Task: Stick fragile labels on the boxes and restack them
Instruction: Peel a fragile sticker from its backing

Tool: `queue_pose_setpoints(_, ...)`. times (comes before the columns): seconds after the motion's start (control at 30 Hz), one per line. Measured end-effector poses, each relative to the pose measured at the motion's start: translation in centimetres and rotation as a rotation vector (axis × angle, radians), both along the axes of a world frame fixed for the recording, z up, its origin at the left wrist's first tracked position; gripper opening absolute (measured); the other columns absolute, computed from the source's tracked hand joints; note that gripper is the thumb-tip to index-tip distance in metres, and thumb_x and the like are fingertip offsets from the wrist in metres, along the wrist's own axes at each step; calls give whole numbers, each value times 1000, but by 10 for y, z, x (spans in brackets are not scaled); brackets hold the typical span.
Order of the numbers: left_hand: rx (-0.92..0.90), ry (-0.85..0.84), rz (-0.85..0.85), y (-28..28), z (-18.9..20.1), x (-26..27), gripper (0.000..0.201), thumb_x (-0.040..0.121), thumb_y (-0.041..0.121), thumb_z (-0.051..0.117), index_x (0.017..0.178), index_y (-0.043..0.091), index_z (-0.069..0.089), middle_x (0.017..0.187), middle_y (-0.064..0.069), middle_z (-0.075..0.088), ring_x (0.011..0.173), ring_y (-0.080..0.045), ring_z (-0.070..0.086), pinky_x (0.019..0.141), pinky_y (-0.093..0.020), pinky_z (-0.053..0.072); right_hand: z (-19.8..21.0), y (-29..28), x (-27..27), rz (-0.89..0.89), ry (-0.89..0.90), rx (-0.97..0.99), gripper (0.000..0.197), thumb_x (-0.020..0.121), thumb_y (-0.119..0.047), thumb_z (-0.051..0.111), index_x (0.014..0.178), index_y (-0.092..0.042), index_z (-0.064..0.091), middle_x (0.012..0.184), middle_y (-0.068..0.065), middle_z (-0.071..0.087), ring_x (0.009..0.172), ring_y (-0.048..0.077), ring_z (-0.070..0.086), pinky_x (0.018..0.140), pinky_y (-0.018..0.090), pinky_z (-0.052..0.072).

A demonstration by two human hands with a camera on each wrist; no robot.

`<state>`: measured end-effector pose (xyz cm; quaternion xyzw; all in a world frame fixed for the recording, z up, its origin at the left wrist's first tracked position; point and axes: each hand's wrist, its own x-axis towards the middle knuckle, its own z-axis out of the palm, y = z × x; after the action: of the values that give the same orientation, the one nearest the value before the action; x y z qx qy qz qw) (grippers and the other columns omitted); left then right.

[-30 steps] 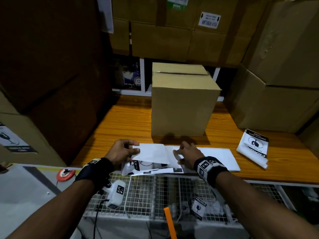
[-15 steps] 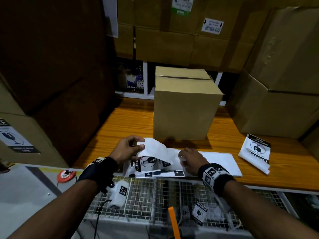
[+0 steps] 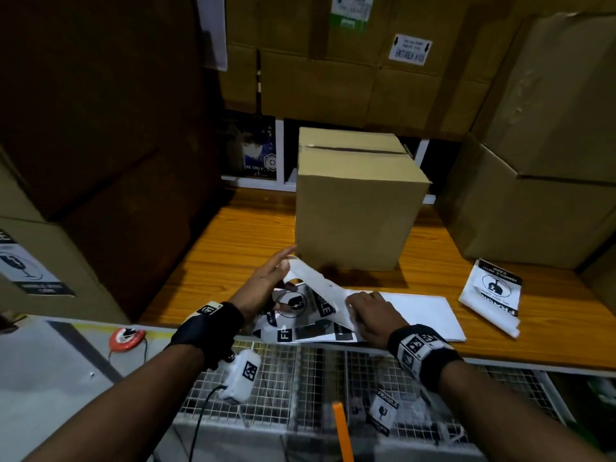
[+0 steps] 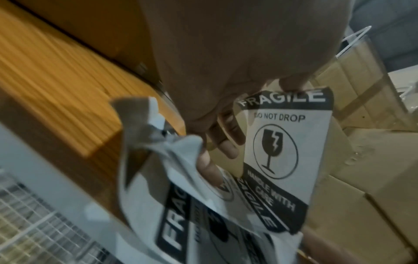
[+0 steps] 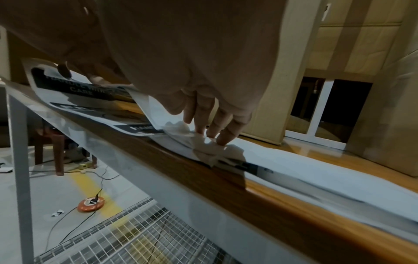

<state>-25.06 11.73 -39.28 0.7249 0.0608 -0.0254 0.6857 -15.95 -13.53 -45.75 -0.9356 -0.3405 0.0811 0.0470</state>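
A plain cardboard box (image 3: 356,208) stands on the wooden table (image 3: 233,248), just behind my hands. At the table's front edge lies a sheet of black-and-white fragile labels (image 3: 300,331). My left hand (image 3: 271,281) pinches one fragile label (image 4: 280,151) by its top edge and lifts it off the sheet; in the head view its white back (image 3: 313,281) curls up toward the box. My right hand (image 3: 368,315) presses its fingertips (image 5: 217,132) down on the crumpled white backing (image 5: 203,144) of the sheet.
More white paper (image 3: 420,311) lies right of my hands, and a loose stack of labels (image 3: 493,291) sits further right. Big cartons wall the table on the left (image 3: 100,128), back (image 3: 333,61) and right (image 3: 533,195). A wire-mesh shelf (image 3: 300,388) sits below.
My left hand has lifted the label up and forward toward the box, peeling more of it off the sheet. My right hand has stayed pressing on the sheet.
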Motion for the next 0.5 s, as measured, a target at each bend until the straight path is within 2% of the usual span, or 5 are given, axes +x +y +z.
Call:
queue_pose_setpoints(0.1,-51,-4,38,-8,-3,7,52,96,66,27,148,58,25,140,18,45,121,-16,56,81,-37,60,-4,-4,-1,40,-43,-32,34,95,-17,45,129,-17,50,131,7,50,117,34,43,85,41,44)
queue_pose_setpoints(0.2,-94,-24,147,-7,2,14,55,92,72,25,145,67,10,130,-4,56,110,-31,64,78,-55,60,-9,-3,1,36,-61,-24,33,97,-20,46,129,-16,54,134,8,50,118,35,44,89,43,45)
queue_pose_setpoints(0.3,-182,-56,166,-8,10,17,66,93,69,32,147,63,-6,136,-12,55,106,-35,68,78,-58,59,-7,-2,10,-13,42,111,23,100,-21,47,117,-16,62,124,10,59,115,35,51,90,40,43)
queue_pose_setpoints(0.37,-263,-69,128,-15,16,19,74,92,67,35,149,58,-11,142,-12,53,107,-37,69,84,-59,57,3,-4,13,-106,98,273,26,101,-24,50,121,-14,63,125,9,63,116,31,55,91,35,43)
queue_pose_setpoints(0.5,-348,-29,4,-33,26,31,85,86,72,40,149,58,-15,162,-8,29,129,-44,51,88,-52,57,28,-3,10,-297,236,722,22,102,-29,51,116,-18,64,114,4,69,104,20,63,90,36,48)
